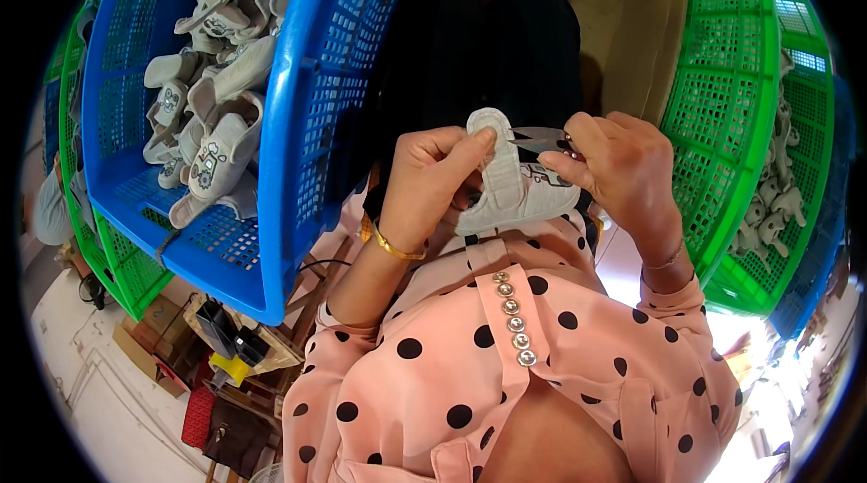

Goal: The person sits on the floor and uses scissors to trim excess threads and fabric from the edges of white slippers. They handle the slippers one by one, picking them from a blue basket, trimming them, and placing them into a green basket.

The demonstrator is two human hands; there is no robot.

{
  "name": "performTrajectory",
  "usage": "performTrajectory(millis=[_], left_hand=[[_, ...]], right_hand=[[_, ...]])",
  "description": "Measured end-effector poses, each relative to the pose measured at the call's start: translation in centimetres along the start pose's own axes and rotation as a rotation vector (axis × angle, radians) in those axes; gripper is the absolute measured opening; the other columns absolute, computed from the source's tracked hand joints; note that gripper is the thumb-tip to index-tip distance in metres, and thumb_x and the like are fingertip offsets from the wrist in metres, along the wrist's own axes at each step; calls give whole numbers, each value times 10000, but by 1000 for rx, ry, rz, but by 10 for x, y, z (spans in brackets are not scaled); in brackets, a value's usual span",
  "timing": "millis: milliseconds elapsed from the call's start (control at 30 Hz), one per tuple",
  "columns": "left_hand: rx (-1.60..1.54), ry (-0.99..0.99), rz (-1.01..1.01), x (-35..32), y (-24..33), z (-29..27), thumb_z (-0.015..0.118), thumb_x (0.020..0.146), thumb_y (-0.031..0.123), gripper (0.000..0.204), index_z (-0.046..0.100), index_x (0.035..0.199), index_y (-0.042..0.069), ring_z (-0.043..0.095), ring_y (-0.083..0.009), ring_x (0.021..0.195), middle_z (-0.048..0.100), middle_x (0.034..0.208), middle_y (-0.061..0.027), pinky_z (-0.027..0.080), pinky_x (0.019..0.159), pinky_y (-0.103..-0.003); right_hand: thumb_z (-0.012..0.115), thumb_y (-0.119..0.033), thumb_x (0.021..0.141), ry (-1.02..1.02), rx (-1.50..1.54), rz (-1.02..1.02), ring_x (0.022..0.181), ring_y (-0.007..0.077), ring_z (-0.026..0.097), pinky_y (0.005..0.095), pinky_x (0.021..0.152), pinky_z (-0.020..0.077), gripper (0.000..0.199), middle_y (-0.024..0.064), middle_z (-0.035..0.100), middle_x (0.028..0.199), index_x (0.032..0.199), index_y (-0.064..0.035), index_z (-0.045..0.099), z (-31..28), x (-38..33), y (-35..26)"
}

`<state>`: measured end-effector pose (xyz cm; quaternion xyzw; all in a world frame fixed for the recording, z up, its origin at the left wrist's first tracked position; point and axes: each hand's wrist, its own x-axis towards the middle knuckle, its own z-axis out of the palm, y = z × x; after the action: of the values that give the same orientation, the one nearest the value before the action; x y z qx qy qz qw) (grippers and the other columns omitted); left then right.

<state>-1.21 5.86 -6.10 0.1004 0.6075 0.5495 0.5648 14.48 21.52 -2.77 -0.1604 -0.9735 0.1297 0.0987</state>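
My left hand (432, 174) pinches the rounded strap end of a small pale grey cloth shoe (508, 201), its thumb pressed flat on the strap. The shoe lies tilted in front of my belly, with stitched edges and a dark printed drawing partly in view. In my right hand (625, 165) is a pair of small thread snips (536, 137), my fingers closed round the handle. Its pointed metal blades reach left to the edge of the strap; whether they touch it I cannot tell.
A blue basket (276, 122) on the left holds many similar grey shoes (217, 153). Beyond my dark-trousered knees stands a cardboard box (632, 41). Green baskets (727, 113) line the right, the farther one with more grey pieces (768, 203). A dark bag (237, 438) sits lower left.
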Motion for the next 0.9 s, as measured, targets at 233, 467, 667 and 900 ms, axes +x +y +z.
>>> performTrajectory(millis=[233,467,667,900], left_hand=[[-6,24,16,-1,-1,2,685,901,288,307,700,710,48,517,-25,490,605,594,3,356,426,-161],[-32,1,33,-1,-4,-2,690,900,256,288,695,702,48,487,-19,470,606,591,3,324,422,-160],[-98,-14,13,-1,-2,-1,689,902,242,272,700,712,47,494,-16,474,619,605,-3,322,420,-155],[-22,-59,7,2,-4,-6,688,904,248,252,722,763,41,538,-23,506,643,632,-16,345,427,-148]], right_hand=[[760,-329,728,-16,-16,7,535,221,484,338,493,387,336,44,477,572,703,-97,518,1,0,-2],[719,-410,770,-5,-1,3,520,185,490,317,472,405,381,15,439,543,664,-130,483,7,0,1],[686,-408,810,26,-1,-61,514,210,503,333,458,395,383,36,458,542,673,-117,478,11,2,5],[655,-424,832,-96,155,19,517,257,509,375,463,386,398,65,470,554,685,-101,475,11,0,12]])
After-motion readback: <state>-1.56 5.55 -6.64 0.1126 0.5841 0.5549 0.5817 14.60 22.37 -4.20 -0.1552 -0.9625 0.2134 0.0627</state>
